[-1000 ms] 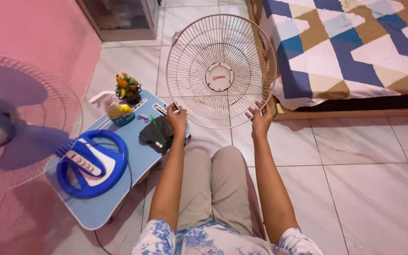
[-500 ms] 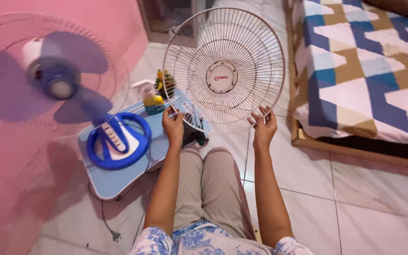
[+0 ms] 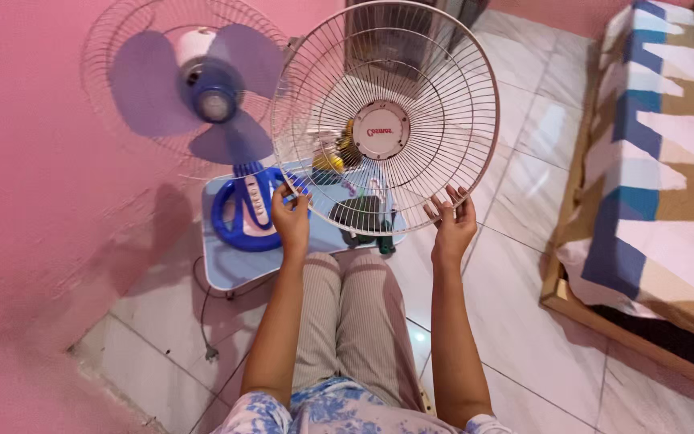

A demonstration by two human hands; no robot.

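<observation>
The left hand (image 3: 291, 221) is gripping the lower left rim of a round white wire fan guard (image 3: 385, 119), fingers curled around the outer ring. The right hand (image 3: 451, 225) is holding the lower right rim of the same guard, fingers spread upward against the wires and thumb hooked at the edge. Between them the guard is being held upright in the upper middle of the frame, its round centre cap facing the camera. Both forearms are reaching up from the bottom of the frame over the person's knees in pale striped trousers (image 3: 351, 321).

Seen through and below the guard, a small light blue table (image 3: 230, 265) is standing on the tiled floor, carrying a blue fan base (image 3: 244, 210), a dark object just under the guard's lower edge and some yellow and orange items that are too blurred to identify. In the upper left of the frame, a fan with blue blades (image 3: 202, 92) inside its rear cage is sitting against the pink wall (image 3: 34, 201). A cord is trailing from the table down across the floor. Along the right edge, a bed with a blue, white and tan patterned cover (image 3: 660, 153) is resting on a wooden frame.
</observation>
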